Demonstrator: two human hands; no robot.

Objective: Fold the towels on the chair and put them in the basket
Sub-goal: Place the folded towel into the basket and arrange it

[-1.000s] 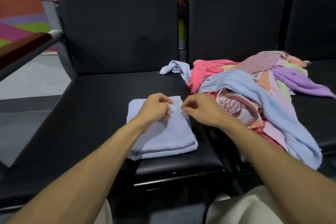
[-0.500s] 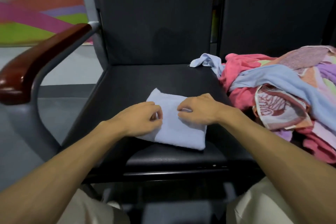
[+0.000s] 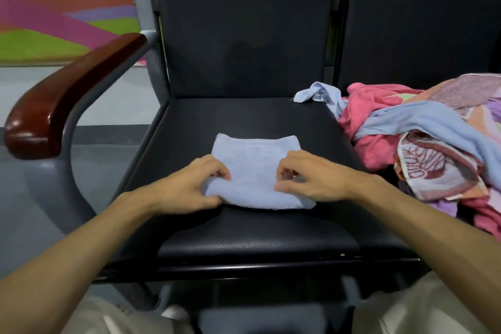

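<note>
Head view: the folded light-blue towel point(image 3: 254, 168) lay flat mid-seat on the black chair point(image 3: 244, 116). The left hand point(image 3: 189, 184) and right hand point(image 3: 311, 179) each had curled fingers pinching its near folded edge, one at either end. Fold looked about finished; next move likely calls for lifting it as one bundle toward the basket, not in view, while the unfolded pile point(image 3: 423, 138) waited on the neighbouring seat.

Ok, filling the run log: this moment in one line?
left hand, right hand: pinching blue towel | on chair seat | towel pile: unfolded | basket: unseen
</note>
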